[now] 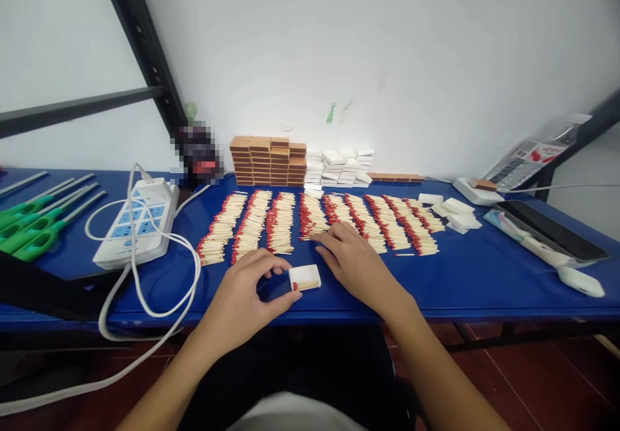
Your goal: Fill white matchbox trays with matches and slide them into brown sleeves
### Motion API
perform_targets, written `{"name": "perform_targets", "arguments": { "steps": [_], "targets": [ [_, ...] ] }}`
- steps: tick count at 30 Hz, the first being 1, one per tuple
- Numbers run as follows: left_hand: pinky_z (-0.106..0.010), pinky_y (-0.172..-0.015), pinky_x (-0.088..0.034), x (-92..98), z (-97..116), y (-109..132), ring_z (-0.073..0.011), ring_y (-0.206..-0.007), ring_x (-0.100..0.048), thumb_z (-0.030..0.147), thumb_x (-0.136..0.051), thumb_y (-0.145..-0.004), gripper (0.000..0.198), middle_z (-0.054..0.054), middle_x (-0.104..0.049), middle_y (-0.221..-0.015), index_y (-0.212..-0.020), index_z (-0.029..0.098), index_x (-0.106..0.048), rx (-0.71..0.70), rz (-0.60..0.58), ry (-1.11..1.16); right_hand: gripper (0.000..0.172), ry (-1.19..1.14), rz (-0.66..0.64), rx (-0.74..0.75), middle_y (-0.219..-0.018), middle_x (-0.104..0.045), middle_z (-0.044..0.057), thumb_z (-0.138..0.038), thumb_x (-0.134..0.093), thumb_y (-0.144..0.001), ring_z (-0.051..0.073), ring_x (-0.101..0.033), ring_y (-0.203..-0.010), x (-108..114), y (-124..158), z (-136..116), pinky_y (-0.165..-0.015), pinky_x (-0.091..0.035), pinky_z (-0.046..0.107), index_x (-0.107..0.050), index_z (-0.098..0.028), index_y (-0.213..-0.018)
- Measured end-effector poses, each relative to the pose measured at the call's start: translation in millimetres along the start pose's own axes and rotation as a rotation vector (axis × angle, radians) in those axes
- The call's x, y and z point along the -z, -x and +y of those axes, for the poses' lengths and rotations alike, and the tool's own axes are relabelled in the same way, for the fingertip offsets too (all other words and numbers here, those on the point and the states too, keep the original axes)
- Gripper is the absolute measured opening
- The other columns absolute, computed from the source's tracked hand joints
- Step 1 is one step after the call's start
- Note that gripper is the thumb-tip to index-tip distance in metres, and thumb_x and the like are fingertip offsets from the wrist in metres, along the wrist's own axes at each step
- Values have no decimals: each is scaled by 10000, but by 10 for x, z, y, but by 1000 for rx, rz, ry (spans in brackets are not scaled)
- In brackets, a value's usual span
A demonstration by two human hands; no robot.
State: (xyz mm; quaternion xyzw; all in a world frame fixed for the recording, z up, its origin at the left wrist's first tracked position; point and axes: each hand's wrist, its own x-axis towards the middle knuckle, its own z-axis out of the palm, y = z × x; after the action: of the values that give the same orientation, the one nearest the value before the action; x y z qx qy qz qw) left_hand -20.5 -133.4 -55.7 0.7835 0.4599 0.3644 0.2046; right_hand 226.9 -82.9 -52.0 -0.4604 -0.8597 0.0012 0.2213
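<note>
A small white matchbox tray lies on the blue table near its front edge, with a few red-tipped matches along its near side. My left hand steadies the tray at its left end, thumb at the near corner and fingers at the far one. Just beyond, my right hand bends over the near end of a match row. Its thumb and index finger are drawn close together at the matches there; the fingertips partly cover what they touch.
Several more match rows spread across the table. Behind them stand stacked brown matchboxes and piled white trays. More trays lie right, near a phone. A corded power strip and green-handled scissors are left.
</note>
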Motion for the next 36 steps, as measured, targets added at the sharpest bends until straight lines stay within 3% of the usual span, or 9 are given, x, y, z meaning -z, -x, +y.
{"name": "perform_targets", "arguments": {
  "steps": [7, 16, 26, 31, 36],
  "targets": [
    [-332, -861, -540, 1, 4, -6, -200, -949, -676, 297, -861, -883, 239, -14, -706, -1015, -1087, 260, -741, -1, -1, 1, 295, -40, -6, -5, -1104, -646, 132, -158, -486, -1091, 301, -608, -1100, -21, -12, -3, -974, -546, 470, -697, -190, -1295],
    [-337, -870, -539, 2, 9, -3, -206, -957, -681, 299, -860, -886, 235, -17, -710, -1019, -1086, 261, -744, 4, -8, 5, 136, -136, 41, -8, -1006, -655, 80, -167, -580, -1069, 257, -627, -984, -18, 0, 37, -878, -547, 419, -633, -213, -952],
    [-342, -870, -536, 16, 10, 13, -209, -961, -678, 292, -858, -885, 237, -21, -708, -1020, -1088, 256, -744, 11, -7, 6, 122, -169, 8, -6, -1009, -661, 69, -165, -598, -1074, 251, -624, -990, 154, 44, -5, -880, -530, 411, -629, -206, -963],
    [-342, -862, -537, 14, 11, 0, -215, -955, -679, 280, -867, -874, 238, -24, -712, -1012, -1080, 258, -749, 9, -2, 5, 107, -181, 5, 70, -1009, -671, 63, -180, -618, -1075, 244, -631, -975, 303, 134, -165, -854, -526, 394, -640, -215, -975],
    [-334, -839, -541, 3, 6, -2, -209, -927, -680, 274, -870, -868, 243, -22, -710, -991, -1071, 251, -739, 20, 11, 16, 116, -63, 6, 132, -972, -677, 66, -143, -644, -1055, 246, -626, -924, 265, 160, -306, -811, -521, 392, -649, -197, -952]
  ]
}}
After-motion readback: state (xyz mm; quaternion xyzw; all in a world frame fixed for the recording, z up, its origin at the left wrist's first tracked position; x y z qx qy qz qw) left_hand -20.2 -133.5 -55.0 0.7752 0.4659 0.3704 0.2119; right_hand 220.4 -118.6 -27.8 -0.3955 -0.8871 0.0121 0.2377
